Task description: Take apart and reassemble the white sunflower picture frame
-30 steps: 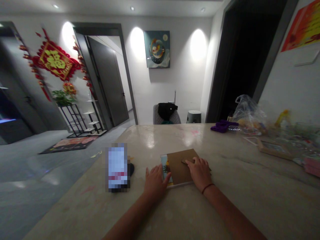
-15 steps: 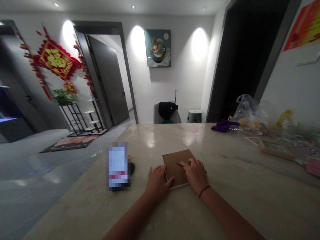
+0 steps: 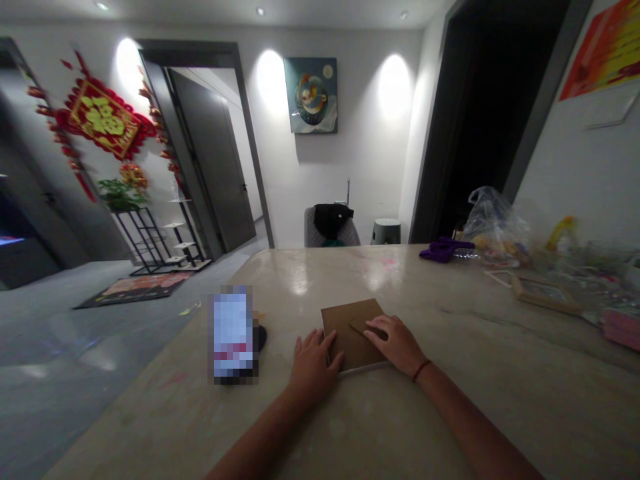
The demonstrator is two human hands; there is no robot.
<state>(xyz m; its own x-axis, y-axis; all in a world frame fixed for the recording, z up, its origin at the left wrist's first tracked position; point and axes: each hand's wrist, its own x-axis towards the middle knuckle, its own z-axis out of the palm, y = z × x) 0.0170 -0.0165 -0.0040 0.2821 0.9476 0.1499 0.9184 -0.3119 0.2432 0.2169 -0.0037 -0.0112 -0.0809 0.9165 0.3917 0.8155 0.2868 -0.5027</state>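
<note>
A square brown board (image 3: 350,353) with white edges, like the back of a picture frame, lies flat on the table. A thin brown flap (image 3: 358,327) shows near its middle. My left hand (image 3: 315,363) rests at the board's near left corner, its fingers spread and lying flat, with thumb and forefinger over the edge. On the right side of the board, my right hand (image 3: 397,343) has its thumb and forefinger closed at the flap's right end. The hand itself hides part of that end and the board's right edge.
On the pale stone table (image 3: 350,427), a phone with a blurred screen (image 3: 233,333) stands propped to the left. Along the right lie a purple cloth (image 3: 443,250), a clear plastic bag (image 3: 493,227), a wooden frame (image 3: 545,295) and a pink item (image 3: 621,327).
My right hand has shifted slightly to the right over the board, with its fingers more curled. My left hand stays at the corner. The whole view has turned a little.
</note>
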